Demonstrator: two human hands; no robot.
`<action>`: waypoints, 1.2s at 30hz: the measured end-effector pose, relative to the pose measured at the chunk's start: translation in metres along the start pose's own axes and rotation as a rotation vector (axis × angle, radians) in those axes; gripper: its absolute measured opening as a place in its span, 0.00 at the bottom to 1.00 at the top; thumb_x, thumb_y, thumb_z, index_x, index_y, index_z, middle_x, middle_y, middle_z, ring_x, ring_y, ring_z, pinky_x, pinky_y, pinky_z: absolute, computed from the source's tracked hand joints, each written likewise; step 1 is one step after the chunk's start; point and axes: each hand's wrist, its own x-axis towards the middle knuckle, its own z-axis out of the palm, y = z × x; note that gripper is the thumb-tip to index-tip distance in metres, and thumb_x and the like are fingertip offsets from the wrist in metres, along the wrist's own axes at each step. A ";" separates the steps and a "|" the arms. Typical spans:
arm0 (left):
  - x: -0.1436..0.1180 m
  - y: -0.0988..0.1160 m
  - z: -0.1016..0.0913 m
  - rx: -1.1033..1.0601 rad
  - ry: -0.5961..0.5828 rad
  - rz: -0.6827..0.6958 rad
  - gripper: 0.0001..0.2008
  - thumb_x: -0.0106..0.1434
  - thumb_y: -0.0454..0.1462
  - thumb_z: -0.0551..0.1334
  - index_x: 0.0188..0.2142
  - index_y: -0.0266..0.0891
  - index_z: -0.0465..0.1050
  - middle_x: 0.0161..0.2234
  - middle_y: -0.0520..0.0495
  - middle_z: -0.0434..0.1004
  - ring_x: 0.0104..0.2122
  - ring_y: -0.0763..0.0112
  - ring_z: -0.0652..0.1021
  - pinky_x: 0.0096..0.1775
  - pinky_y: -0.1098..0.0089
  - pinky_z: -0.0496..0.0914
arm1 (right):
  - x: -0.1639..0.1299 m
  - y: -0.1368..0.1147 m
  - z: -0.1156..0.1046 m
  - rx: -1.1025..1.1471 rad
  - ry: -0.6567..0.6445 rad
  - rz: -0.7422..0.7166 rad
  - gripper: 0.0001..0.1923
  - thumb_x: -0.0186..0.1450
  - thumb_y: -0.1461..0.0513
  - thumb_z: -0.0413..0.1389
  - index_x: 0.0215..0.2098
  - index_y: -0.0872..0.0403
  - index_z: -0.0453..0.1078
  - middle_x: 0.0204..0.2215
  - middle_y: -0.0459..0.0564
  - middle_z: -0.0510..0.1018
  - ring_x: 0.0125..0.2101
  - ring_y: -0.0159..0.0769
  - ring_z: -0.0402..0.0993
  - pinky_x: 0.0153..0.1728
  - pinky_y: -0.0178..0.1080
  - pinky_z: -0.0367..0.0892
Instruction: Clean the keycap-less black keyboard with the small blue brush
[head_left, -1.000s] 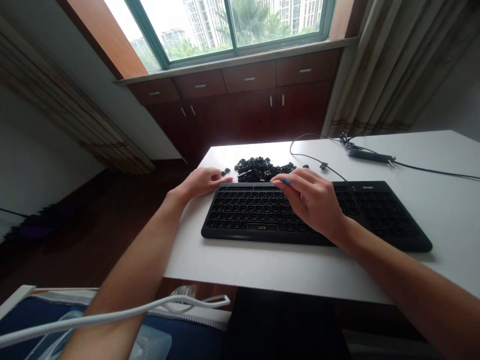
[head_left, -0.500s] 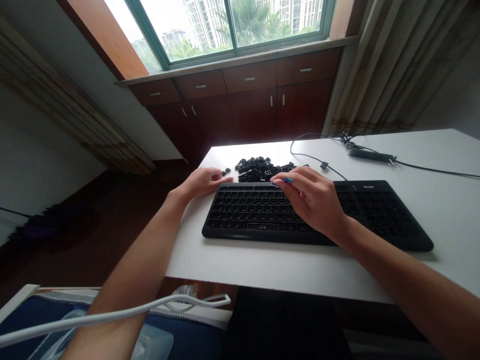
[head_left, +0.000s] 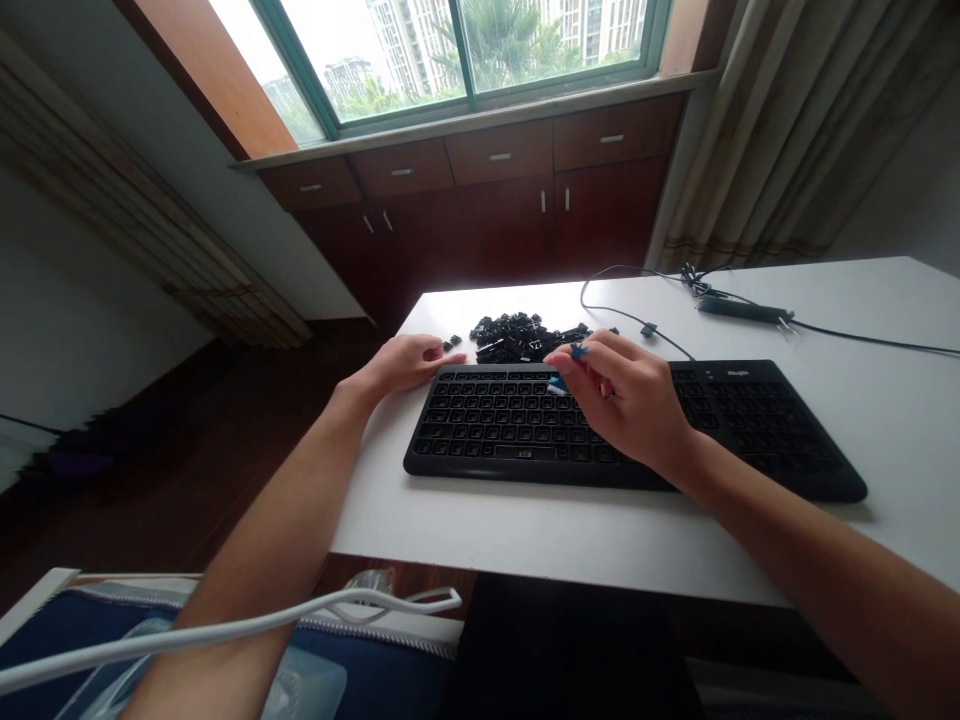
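Observation:
A black keyboard (head_left: 517, 410) with its keycaps off lies across the white table, its key sockets bare. At its far left corner, my left hand (head_left: 405, 364) is closed with curled fingers, one digit lying along the rear edge and holding it. My right hand (head_left: 626, 390) is over the middle of the keyboard, pinching a small blue brush (head_left: 556, 384). Pale bristles show below the fingertips, and more blue sticks out above them; the rest of the brush is hidden. Just behind the keyboard sits a heap of loose black keycaps (head_left: 510, 336).
The keyboard's cable (head_left: 600, 304) loops back to a bundled cord and a dark slim device (head_left: 750, 311) on the right. The white table (head_left: 525, 540) ends at a near edge. Below left, a white curved tube (head_left: 300, 612) crosses in front of my left forearm.
The blue brush has turned in my right hand, so its pale bristles now show below the fingers. My left hand and the keyboard have stayed in place.

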 end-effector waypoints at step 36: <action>0.003 -0.005 0.004 -0.016 0.021 0.068 0.31 0.65 0.62 0.54 0.21 0.40 0.55 0.19 0.51 0.59 0.21 0.73 0.59 0.27 0.67 0.49 | 0.000 0.003 -0.001 -0.005 -0.046 0.005 0.09 0.72 0.59 0.54 0.37 0.53 0.76 0.30 0.48 0.79 0.27 0.30 0.68 0.29 0.37 0.64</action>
